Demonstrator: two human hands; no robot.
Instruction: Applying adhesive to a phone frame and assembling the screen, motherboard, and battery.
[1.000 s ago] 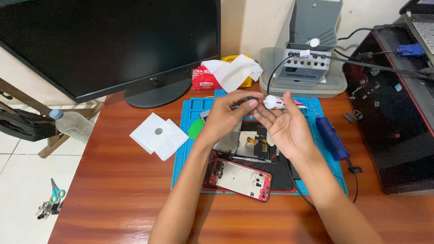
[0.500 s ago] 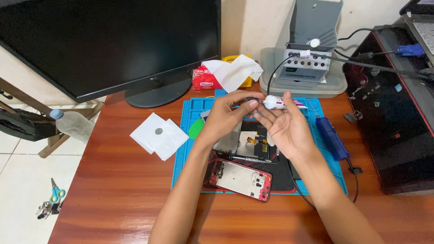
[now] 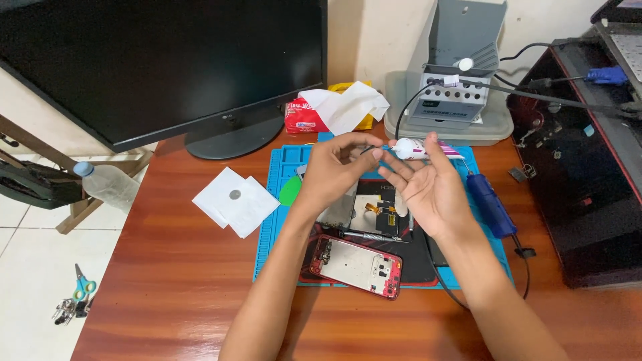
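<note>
My right hand (image 3: 428, 190) holds a small white and pink tube (image 3: 416, 148) at its fingertips, palm turned up, above the blue work mat (image 3: 281, 220). My left hand (image 3: 334, 170) is closed next to it, its thumb and finger pinching the small dark tip (image 3: 366, 149) at the tube's left end. Below the hands lies an opened red phone frame (image 3: 356, 265), with a dark phone part holding an orange flex cable (image 3: 378, 210) behind it. A thin metal tool (image 3: 368, 234) lies between them.
A blue electric screwdriver (image 3: 489, 204) lies on the mat's right side. White paper squares (image 3: 234, 200) sit to the left, a monitor (image 3: 167, 67) and tissues (image 3: 344, 107) behind, a grey station (image 3: 461, 80) at the back right, a black case (image 3: 582, 167) on the right.
</note>
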